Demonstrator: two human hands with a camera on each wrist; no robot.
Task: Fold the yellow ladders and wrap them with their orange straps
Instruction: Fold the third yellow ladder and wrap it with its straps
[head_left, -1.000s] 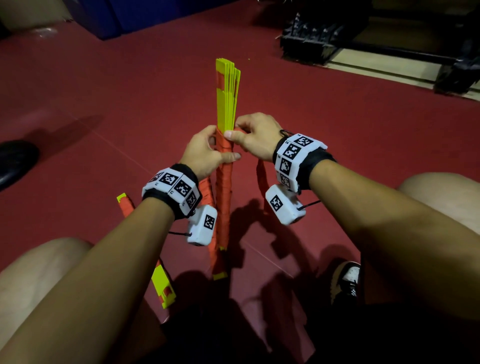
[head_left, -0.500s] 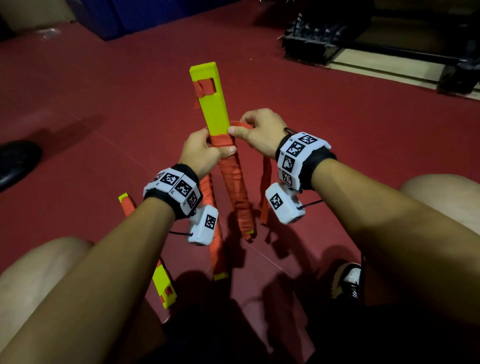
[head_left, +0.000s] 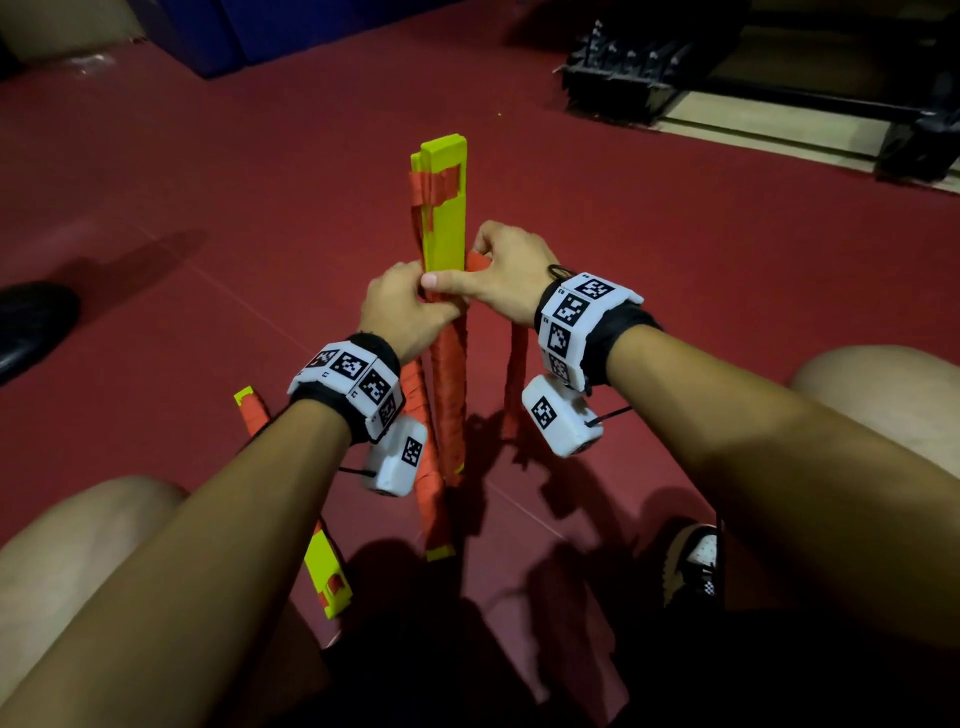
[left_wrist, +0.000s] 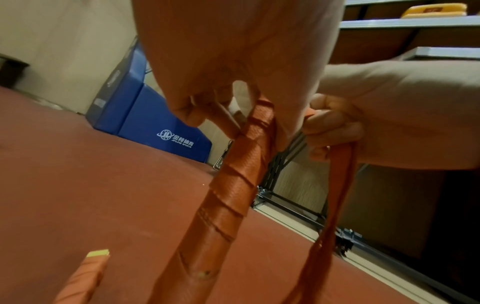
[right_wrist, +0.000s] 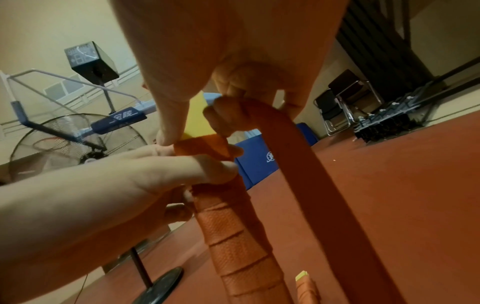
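Observation:
A folded yellow ladder bundle (head_left: 444, 208) stands upright between my knees, its lower half wound in orange strap (head_left: 449, 395). My left hand (head_left: 402, 312) grips the bundle at the top edge of the wrapping (left_wrist: 244, 164). My right hand (head_left: 501, 270) holds the loose strap (head_left: 517, 374), fingers curled round it, thumb pressed across the bundle's front. The free strap tail (right_wrist: 324, 205) hangs down from that hand toward the floor. Above both hands the yellow slats show bare, with a short orange strap piece (head_left: 434, 187) near the top.
Two more wrapped bundles lie on the red floor: one (head_left: 431, 519) under my left wrist, another (head_left: 291, 499) beside my left knee. A black shoe (head_left: 31, 322) is far left, my own shoe (head_left: 696, 561) right. A blue mat (left_wrist: 145, 115) and black racks (head_left: 623, 78) stand at the back.
The bundle has turned in my hands from edge-on to showing its flat yellow face, and stands more upright. My right hand has carried the strap round to the bundle's right side.

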